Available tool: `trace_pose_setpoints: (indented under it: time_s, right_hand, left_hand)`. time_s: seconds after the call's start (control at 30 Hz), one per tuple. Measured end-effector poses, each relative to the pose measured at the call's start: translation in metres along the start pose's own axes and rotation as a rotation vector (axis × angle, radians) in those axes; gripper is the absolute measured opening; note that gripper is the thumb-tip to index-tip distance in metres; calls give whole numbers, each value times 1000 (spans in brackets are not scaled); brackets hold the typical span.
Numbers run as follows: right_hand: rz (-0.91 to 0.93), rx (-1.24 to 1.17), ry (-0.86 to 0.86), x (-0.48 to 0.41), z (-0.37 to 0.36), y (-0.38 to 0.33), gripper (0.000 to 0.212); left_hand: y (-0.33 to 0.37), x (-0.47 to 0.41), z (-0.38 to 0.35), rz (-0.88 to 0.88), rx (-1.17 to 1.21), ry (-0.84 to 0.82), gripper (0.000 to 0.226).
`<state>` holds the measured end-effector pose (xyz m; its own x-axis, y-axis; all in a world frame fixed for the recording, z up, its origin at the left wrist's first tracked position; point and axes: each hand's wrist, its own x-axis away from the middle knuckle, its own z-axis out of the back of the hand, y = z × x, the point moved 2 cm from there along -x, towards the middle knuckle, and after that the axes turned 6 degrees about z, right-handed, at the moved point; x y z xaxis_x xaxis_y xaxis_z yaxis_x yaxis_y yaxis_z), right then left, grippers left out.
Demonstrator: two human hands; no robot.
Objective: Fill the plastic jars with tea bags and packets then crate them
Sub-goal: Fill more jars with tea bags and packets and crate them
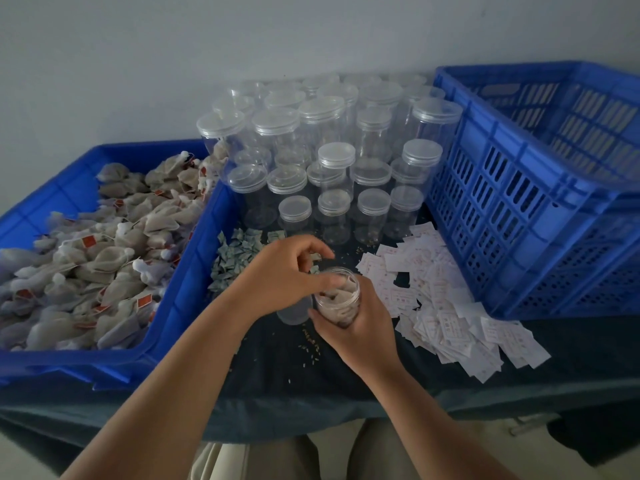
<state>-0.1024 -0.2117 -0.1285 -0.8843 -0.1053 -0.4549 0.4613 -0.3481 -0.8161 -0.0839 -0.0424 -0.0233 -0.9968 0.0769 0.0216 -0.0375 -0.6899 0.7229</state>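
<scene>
Clear plastic jar (337, 308) is in my right hand (362, 329), which is wrapped round its lower half and holds it just above the dark table (277, 382) in front of me. The lid is off, and pale tea bags (346, 291) are stuffed in nearly to the rim. My left hand (287, 271) is right over the mouth, thumb at the rim and the other fingers curled above it. Honestly can't tell if it's pinching a bag or just poking one down.

So I'd call this the filling step, close to done for this jar. Next up is probably a packet or two. The little greenish packets (235, 261) are just past my left hand and the white packets (436, 299) are spread out to the right of the jar. After that comes the lid. There's a blurry see-through thing (292, 315) under my left wrist that could be it, not sure. The bags sit high, so they'll likely need pressing down or the lid won't seat.

Containers:
- The blue tray (194, 271) on my left is heaped with loose tea bags (104, 254), some with red tags.
- The jars (332, 161) at the back all have lids on and look empty.
- The blue crate (519, 202) is on my right, and I see nothing in the part I can look into. Crating hasn't started, as far as I can judge.

Lots of jars left to go.
</scene>
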Motion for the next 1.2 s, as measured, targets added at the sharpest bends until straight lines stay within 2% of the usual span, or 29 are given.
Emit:
trace_pose_setpoints:
  time_s: [0.1,0.17,0.23,0.4,0.53,0.6,0.7,0.8,0.9,0.97,1.1,1.2]
  right_hand:
    - [17,-3,29,1,2,-3,53]
    - [9,-18,42,2,3,-3,53]
    - [-6,-44,66,3,4,-2,56]
    - [8,-47,142,3,8,-4,56]
    - [65,-20,183,6,11,-9,56]
    - [62,-16,166,6,11,-8,55]
    - [34,-13,142,6,11,-6,50]
    - [31,-4,132,5,10,-5,52]
    - [33,-36,155,3,10,-3,51]
    - [32,-51,159,3,10,-2,50]
    - [25,-33,137,1,8,-3,54]
    - [9,-34,124,0,6,0,58]
  left_hand:
    - [-5,-9,2,83,199,80,27]
    - [-13,-25,-3,139,224,107,32]
    - [-18,-44,-16,165,107,91,27]
    - [-19,-94,-59,67,-295,-67,26]
    - [-17,-121,-81,62,-196,-33,16]
    - [-13,-130,-91,8,-204,-32,29]
    - [-2,-142,-107,3,-263,-162,32]
    - [7,-150,-122,33,-383,-178,37]
    - [12,-151,-129,61,-351,-156,22]
    - [14,-148,-124,64,-249,-153,17]
    - [17,-122,-78,65,-28,-75,6]
    - [22,-83,-28,-32,-13,68,17]
